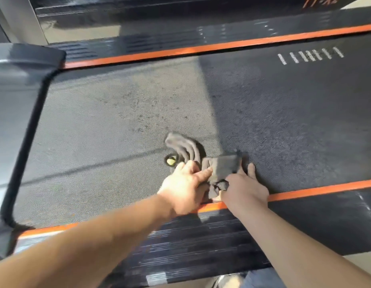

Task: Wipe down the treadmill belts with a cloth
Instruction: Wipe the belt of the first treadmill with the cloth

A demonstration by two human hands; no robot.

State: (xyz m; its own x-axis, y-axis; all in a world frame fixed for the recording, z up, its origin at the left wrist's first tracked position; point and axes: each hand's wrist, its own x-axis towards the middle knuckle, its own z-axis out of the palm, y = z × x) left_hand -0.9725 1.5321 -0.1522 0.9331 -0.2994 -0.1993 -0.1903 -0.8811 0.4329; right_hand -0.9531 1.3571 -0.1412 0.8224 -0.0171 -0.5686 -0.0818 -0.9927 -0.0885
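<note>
the cloth (224, 166) is grey, thin and crumpled. it lies on the treadmill belt (109, 125) just below the middle of the frame. its upper-left end is bunched into ridged folds, and its right end lies flatter. a small yellow spot (171, 161) shows at the left edge of the folds; what it is cannot be told. the belt is dark and finely textured, speckled with darker marks near the centre.

the left hand (183, 189) grips the cloth's near edge with curled fingers, one laid straight on top. the right hand (246, 189) is just beside it. most of its fingers are hidden under the cloth, so whether they pinch it cannot be told; one lies straight on the belt.

both wrists cross the near orange strip (317, 189) and the ribbed side rail (191, 246). bare belt runs left to the grey cover (16, 84) and up to the far orange strip (222, 45).
</note>
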